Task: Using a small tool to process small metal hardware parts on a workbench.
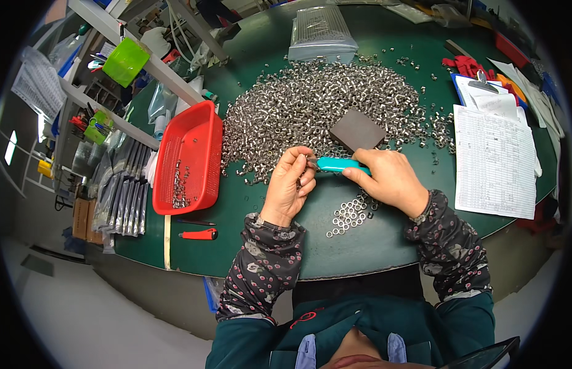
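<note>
In my right hand [392, 179] is a teal-handled cutter [334, 164], thumb and fingers closed around its handle. The cutter's tip points left to my left hand [284, 189], whose thumb and forefinger are pinched together there. What sits in that pinch is small and dark; it cannot be clearly made out. Below my right hand, a loose cluster of small metal rings [350, 216] lies flat on the green table [323, 252]. Beyond both hands spreads a large heap of small shiny metal rings [298, 111]. A dark grey rectangular block [358, 130] rests at the heap's near edge.
A red perforated basket [164, 157] holding some metal pieces stands at left. Nearer lie a red cutter [200, 234] and a thin dark pen-like stick [196, 222]. Printed sheets [495, 166] and a clipboard [483, 86] lie right. Clear plastic bags [323, 34] sit beyond the heap.
</note>
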Tool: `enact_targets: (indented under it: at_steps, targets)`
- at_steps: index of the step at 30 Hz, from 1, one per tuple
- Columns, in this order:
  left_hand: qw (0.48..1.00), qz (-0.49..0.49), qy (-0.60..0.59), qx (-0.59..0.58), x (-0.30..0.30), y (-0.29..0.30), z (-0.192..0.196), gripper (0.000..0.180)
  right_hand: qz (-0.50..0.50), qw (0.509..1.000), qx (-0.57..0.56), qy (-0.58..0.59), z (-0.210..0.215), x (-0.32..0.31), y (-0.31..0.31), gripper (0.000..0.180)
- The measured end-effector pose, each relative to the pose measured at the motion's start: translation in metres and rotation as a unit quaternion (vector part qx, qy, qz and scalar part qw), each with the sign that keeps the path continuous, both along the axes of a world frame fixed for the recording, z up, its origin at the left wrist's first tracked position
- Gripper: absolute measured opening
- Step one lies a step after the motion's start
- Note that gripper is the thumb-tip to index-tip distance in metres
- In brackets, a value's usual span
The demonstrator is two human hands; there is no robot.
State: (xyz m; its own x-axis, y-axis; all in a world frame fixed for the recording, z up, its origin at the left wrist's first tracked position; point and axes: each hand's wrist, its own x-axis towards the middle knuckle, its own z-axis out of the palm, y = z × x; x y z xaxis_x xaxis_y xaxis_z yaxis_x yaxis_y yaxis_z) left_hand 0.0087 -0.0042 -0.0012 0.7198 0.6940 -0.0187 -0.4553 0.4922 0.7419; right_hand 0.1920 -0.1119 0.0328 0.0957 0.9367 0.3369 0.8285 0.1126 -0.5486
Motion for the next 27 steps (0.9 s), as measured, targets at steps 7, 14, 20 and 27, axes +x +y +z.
enact_targets:
  at_steps: [7,14,20,27]
  targets:
    - [0.999,0.024,0.029,0.006,-0.0020,0.0021,-0.0050,0.014,0.013,1.000,-0.022,0.009,0.0007,-0.0003,0.0002,0.034]
    - [0.996,0.062,0.067,0.004,-0.0010,-0.0012,-0.0033,0.017,0.011,0.999,0.019,-0.034,-0.0014,-0.0029,-0.0010,0.032]
    - [0.992,0.085,0.096,0.008,0.0000,-0.0033,-0.0015,0.020,0.005,0.997,0.045,-0.069,-0.0010,-0.0044,-0.0011,0.030]
    - [0.989,0.092,0.112,0.006,0.0010,-0.0053,0.0007,0.021,0.007,0.987,0.105,-0.121,-0.0026,-0.0028,0.0000,0.027]
